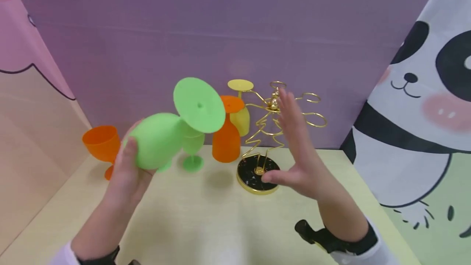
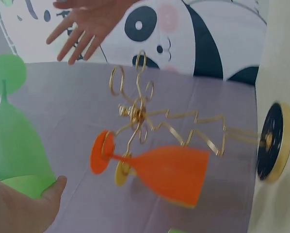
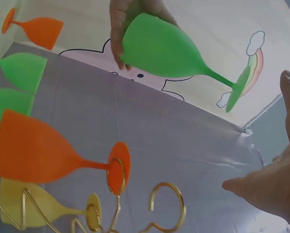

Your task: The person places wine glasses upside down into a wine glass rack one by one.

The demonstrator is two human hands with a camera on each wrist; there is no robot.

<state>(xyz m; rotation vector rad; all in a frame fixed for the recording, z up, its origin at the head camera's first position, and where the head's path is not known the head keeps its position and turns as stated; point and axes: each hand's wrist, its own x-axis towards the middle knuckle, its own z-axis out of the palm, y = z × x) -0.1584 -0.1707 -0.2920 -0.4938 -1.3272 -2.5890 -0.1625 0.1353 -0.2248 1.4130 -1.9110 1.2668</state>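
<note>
My left hand (image 1: 128, 167) grips a green plastic goblet (image 1: 158, 140) round its bowl, and the goblet is tilted with its foot up and to the right. In the right wrist view the same green goblet (image 3: 164, 48) lies nearly sideways in that hand's fingers. My right hand (image 1: 299, 154) is raised with straight fingers and a spread thumb, holding nothing, and overlaps a gold wire glass rack (image 1: 274, 105) in the head view. An orange goblet (image 1: 226, 142) and a yellow goblet (image 1: 241, 120) hang upside down by their feet from the rack's loops.
An orange goblet (image 1: 101, 142) stands upright at the table's left. Another green goblet (image 1: 193, 162) stands behind the held one, which partly hides more green. The rack's round black base (image 1: 254, 175) rests on the pale table (image 1: 206, 224). A purple backdrop (image 1: 165, 52) rises behind.
</note>
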